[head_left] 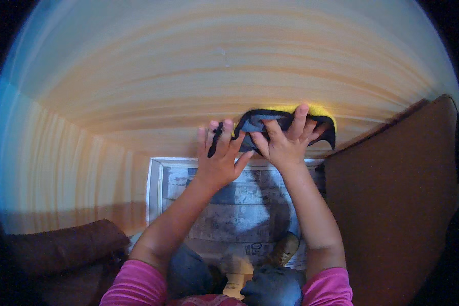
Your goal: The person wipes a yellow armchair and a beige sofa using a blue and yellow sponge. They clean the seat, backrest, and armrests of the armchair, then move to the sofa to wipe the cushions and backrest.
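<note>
A grey and yellow cloth [252, 122] with black edging lies bunched against the striped wall [229, 66]. My right hand [289, 144] presses on it with the fingers spread wide, the yellow side showing beyond the fingertips. Beside it, my left hand [219, 155] reaches to the wall at the cloth's left end, fingers stretched out and apart. A strip of the black edging passes over the fingers of that hand. Both palms face the wall, so what lies under them is hidden.
Close on the right stands a large brown upholstered piece [392, 204]; another brown padded piece [66, 247] is at lower left. White skirting [154, 191] borders the printed floor [229, 219]. My shoe [284, 248] rests on that floor. The side wall [66, 163] meets the striped wall at left.
</note>
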The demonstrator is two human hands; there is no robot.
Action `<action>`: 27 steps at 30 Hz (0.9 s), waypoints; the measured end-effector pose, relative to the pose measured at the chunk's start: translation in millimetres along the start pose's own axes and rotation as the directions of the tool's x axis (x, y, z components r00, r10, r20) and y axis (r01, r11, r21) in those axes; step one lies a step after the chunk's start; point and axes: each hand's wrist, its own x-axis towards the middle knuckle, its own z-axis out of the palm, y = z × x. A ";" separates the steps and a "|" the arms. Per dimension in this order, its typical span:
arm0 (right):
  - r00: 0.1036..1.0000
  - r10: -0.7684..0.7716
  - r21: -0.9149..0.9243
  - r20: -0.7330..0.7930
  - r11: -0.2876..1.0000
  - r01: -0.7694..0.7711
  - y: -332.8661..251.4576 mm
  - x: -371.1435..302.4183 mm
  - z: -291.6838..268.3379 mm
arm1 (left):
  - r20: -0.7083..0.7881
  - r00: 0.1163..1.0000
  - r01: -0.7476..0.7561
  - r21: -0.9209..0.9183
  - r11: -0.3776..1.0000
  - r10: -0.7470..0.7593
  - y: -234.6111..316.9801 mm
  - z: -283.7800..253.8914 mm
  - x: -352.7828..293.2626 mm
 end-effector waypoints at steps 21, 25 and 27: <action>0.975 -0.180 0.444 0.133 0.890 0.103 -66.3 -28.4 -14.1 | 0.255 0.949 0.256 -0.290 0.922 -0.184 -5.4 -32.7 -57.9; 0.986 -0.108 0.344 0.124 0.937 0.060 -16.3 -58.9 -15.7 | 0.360 0.916 0.293 -0.303 0.907 -0.175 2.6 -45.9 -44.2; 0.987 -0.098 0.228 0.124 0.971 0.067 -3.5 -73.8 -14.8 | 0.388 0.910 0.287 -0.334 0.898 -0.147 9.7 -45.0 -43.0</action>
